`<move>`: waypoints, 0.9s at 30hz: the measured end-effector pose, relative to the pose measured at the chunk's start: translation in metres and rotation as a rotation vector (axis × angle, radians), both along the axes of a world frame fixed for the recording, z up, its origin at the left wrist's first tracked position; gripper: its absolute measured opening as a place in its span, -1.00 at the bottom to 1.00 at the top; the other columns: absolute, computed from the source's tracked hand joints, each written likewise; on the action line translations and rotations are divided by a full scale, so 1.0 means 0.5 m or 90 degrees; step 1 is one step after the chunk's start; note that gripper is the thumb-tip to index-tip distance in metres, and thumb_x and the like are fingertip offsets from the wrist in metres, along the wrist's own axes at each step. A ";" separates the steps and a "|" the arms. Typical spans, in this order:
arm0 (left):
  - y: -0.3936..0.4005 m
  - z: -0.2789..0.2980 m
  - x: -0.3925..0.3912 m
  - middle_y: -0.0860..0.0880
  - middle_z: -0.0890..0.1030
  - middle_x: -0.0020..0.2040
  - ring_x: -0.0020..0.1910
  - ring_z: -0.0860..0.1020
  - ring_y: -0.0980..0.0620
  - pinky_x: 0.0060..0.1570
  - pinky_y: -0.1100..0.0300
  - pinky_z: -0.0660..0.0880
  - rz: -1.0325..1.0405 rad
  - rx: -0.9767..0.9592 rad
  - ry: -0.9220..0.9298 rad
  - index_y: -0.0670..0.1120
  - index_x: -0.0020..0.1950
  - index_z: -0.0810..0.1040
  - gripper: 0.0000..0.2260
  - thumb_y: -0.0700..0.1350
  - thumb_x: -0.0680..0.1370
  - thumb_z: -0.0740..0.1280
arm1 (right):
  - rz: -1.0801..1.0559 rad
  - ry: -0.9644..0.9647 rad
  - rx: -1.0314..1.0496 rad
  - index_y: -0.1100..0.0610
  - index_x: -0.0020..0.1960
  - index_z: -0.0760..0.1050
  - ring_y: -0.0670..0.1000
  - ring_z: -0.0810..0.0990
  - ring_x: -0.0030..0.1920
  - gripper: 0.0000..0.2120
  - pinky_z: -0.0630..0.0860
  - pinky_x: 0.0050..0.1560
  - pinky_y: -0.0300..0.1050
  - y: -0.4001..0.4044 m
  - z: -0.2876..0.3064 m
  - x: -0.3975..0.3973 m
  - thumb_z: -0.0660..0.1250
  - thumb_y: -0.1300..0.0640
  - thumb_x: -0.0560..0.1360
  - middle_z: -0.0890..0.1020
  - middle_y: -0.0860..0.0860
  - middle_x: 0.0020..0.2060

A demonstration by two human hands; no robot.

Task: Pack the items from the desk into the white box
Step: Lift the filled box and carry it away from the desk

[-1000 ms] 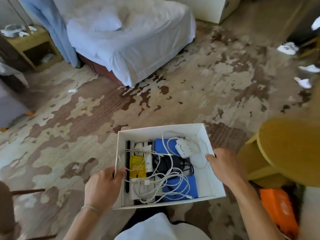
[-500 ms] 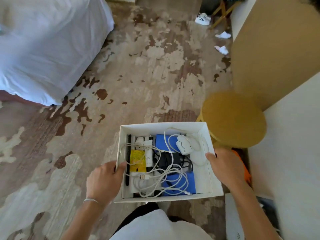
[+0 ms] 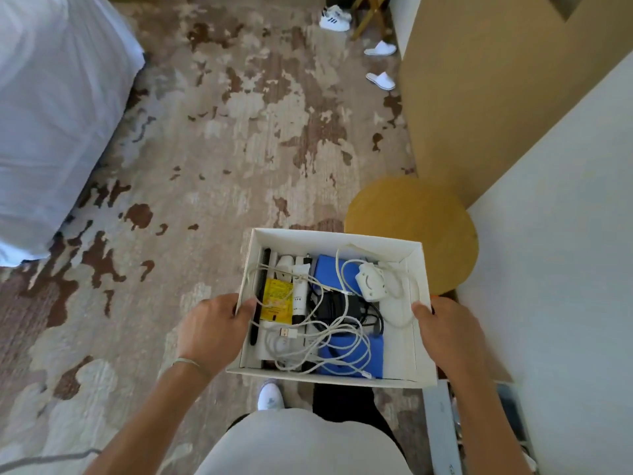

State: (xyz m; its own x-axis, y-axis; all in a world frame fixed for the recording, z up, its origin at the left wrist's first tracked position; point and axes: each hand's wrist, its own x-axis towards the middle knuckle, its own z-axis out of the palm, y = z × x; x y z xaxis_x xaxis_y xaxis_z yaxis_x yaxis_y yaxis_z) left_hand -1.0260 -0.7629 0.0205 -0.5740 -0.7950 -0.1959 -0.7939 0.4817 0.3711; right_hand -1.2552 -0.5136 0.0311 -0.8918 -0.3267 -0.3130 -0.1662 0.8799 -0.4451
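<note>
I carry the white box (image 3: 423,341) in front of me, above the carpet. My left hand (image 3: 212,329) grips its left wall and my right hand (image 3: 448,332) grips its right wall. Inside lie a black comb (image 3: 262,289), a yellow packet (image 3: 276,299), a white tube (image 3: 301,289), a blue case (image 3: 329,274), a black adapter (image 3: 337,308), a white charger (image 3: 371,282) and tangled white cables (image 3: 329,344).
A round yellow stool (image 3: 411,217) stands just beyond the box. A white surface (image 3: 555,234) and a tan cabinet (image 3: 479,80) rise on the right. A bed with a white sheet (image 3: 51,114) is at left. White slippers (image 3: 380,78) and a sneaker (image 3: 334,20) lie far ahead.
The view has swung to the right: the bed slid off to the left, and the stool, cabinet and white surface came in. Both hands kept their hold on the box.
</note>
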 end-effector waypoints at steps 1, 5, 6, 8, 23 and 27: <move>0.002 -0.003 -0.035 0.00 0.46 -0.49 -0.47 0.46 -0.01 -0.47 0.17 0.28 -0.004 -0.009 -0.005 -0.04 -0.44 0.35 -0.53 0.15 0.62 0.21 | -0.005 0.003 -0.003 0.13 -0.39 0.31 0.04 0.39 -0.39 -0.58 0.33 -0.30 -0.04 0.003 -0.007 -0.031 0.29 0.07 0.61 0.43 0.06 -0.44; 0.010 -0.014 -0.173 0.02 0.44 -0.51 -0.50 0.45 0.01 -0.48 0.20 0.26 -0.024 -0.026 -0.030 -0.05 -0.44 0.33 -0.53 0.15 0.62 0.21 | -0.016 0.015 0.005 0.19 -0.31 0.44 0.14 0.54 -0.32 -0.64 0.37 -0.29 -0.05 0.025 -0.039 -0.156 0.27 0.04 0.61 0.55 0.13 -0.38; 0.013 -0.016 -0.208 0.02 0.43 -0.52 -0.51 0.44 0.02 -0.49 0.21 0.24 -0.029 -0.030 -0.031 -0.05 -0.44 0.32 -0.52 0.15 0.62 0.22 | -0.021 0.017 0.007 0.21 -0.27 0.47 0.16 0.57 -0.28 -0.65 0.40 -0.27 -0.05 0.032 -0.046 -0.186 0.27 0.03 0.61 0.58 0.15 -0.35; 0.017 -0.018 -0.274 0.02 0.42 -0.52 -0.52 0.41 0.05 -0.50 0.23 0.19 -0.038 -0.038 -0.036 -0.04 -0.45 0.30 -0.52 0.14 0.61 0.23 | -0.026 0.021 0.003 0.21 -0.26 0.48 0.17 0.58 -0.28 -0.65 0.49 -0.23 -0.02 0.042 -0.059 -0.241 0.27 0.02 0.62 0.60 0.15 -0.35; -0.029 -0.236 -0.684 -0.04 0.47 -0.37 -0.31 0.49 -0.13 -0.34 0.11 0.31 -0.134 0.075 -0.106 -0.02 -0.31 0.38 -0.58 0.20 0.65 0.13 | -0.117 0.007 0.062 0.11 -0.30 0.42 0.07 0.54 -0.34 -0.62 0.50 -0.25 -0.03 0.056 -0.282 -0.567 0.22 -0.03 0.64 0.56 0.07 -0.38; -0.045 -0.328 -0.772 0.01 0.43 -0.42 -0.34 0.49 -0.13 -0.34 0.11 0.30 -0.142 0.082 -0.115 0.01 -0.37 0.33 -0.58 0.18 0.64 0.16 | -0.142 -0.015 0.082 0.08 -0.33 0.39 -0.02 0.48 -0.37 -0.60 0.32 -0.36 -0.13 0.051 -0.383 -0.634 0.21 -0.04 0.65 0.54 0.03 -0.39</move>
